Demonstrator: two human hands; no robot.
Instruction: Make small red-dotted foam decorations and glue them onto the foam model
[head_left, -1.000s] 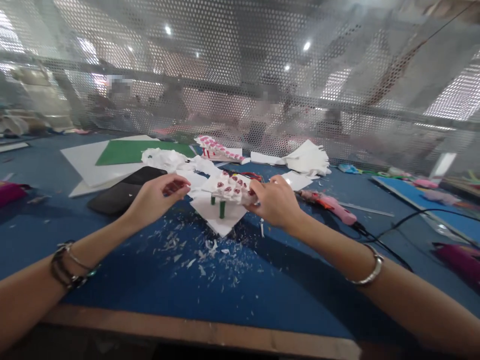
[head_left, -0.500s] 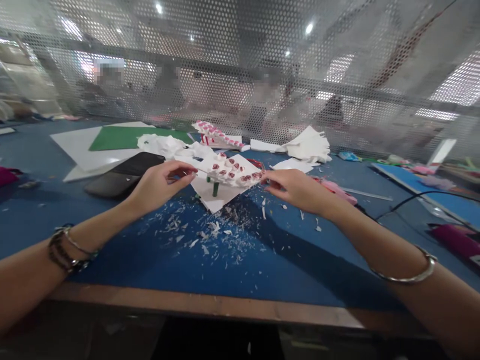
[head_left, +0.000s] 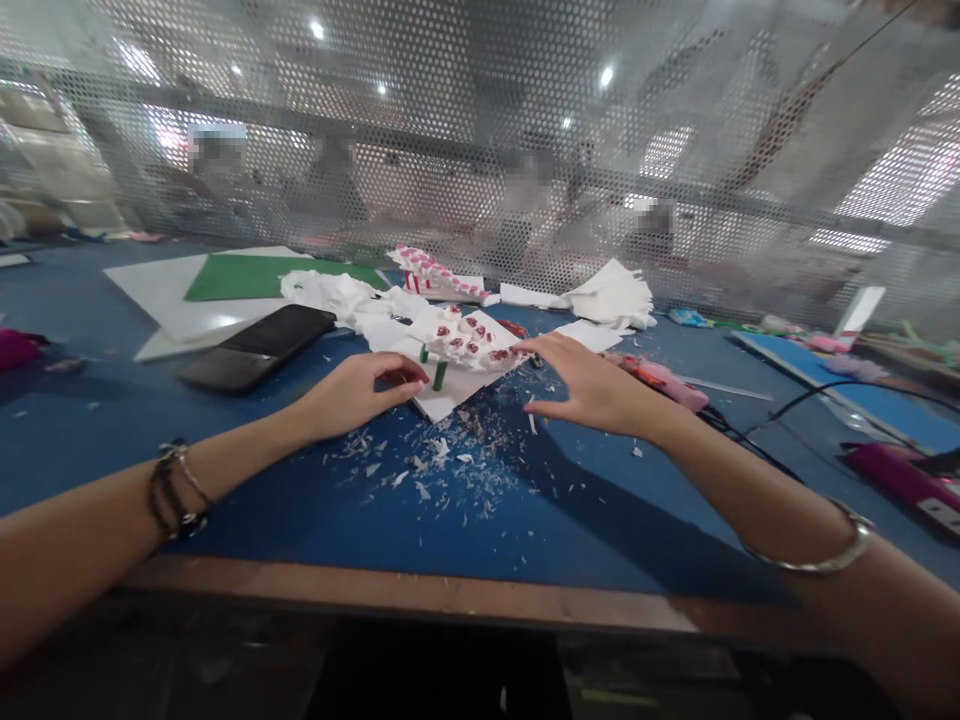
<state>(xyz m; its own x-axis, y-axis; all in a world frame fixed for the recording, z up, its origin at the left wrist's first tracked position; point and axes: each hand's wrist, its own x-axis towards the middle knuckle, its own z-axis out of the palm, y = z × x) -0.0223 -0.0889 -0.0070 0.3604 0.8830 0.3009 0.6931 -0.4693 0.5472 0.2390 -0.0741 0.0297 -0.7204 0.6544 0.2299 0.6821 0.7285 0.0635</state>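
Observation:
A small white model (head_left: 466, 338) with dark red, white-edged bits on top stands on green legs (head_left: 439, 376). Beneath it lies a white sheet (head_left: 450, 400), set cornerwise on the blue table. My left hand (head_left: 367, 392) rests low at the sheet's left edge, fingers loosely curved, with the tips close to the front green leg; whether they touch it I cannot tell. My right hand (head_left: 592, 385) is open, thumb well apart from the fingers, and its fingertips are at the model's right end. White scraps (head_left: 442, 460) are strewn in front of the model.
A black phone (head_left: 262, 345) lies left, near white and green sheets (head_left: 277, 275). Behind stand crumpled tissue (head_left: 330, 292) and a pink-dotted model (head_left: 435, 270). A pink tool (head_left: 679, 390), a cable (head_left: 795, 400) and a blue board (head_left: 855, 385) are right. Perforated metal (head_left: 465, 120) rises behind.
My left hand has moved down and right, from the model's upper left side to near the green leg. My right thumb has spread away from the fingers.

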